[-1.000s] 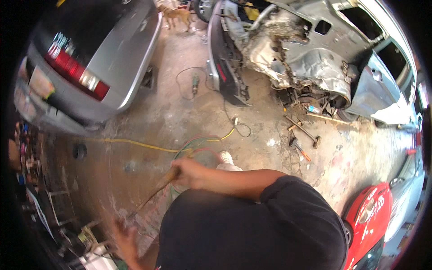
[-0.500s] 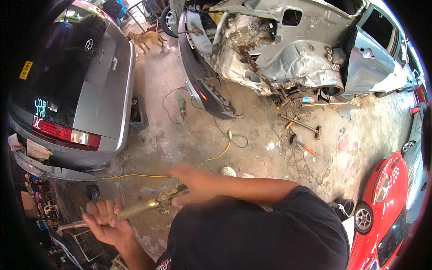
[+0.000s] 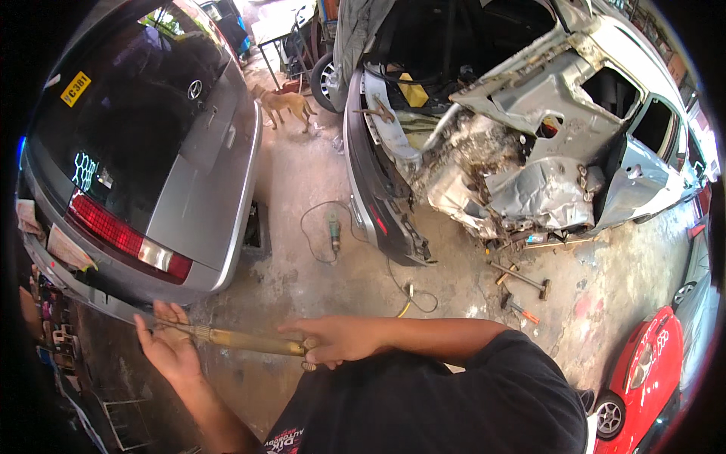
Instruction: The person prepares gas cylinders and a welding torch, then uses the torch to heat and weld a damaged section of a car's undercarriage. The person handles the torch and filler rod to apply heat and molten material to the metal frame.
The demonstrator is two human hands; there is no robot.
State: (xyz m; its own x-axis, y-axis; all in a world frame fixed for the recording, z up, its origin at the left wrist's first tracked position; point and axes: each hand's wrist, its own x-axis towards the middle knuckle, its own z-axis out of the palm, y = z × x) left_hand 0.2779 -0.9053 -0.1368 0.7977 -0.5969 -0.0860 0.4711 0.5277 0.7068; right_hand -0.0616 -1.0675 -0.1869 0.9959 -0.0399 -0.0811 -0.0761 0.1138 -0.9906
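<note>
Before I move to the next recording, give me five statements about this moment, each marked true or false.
1. The right hand grips one end of the brass-coloured torch. True.
2. The left hand is clenched into a fist. False: the left hand is open, fingers extended.
3. An orange-handled hammer lies on the floor. True.
4. The brown dog is lying down. False: the brown dog is standing.
5. A red car is at the picture's lower right. True.

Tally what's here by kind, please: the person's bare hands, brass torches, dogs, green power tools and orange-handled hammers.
Hands: 2 (left hand, right hand)
Brass torch: 1
Dog: 1
Green power tool: 1
Orange-handled hammer: 1
Total: 6
</note>
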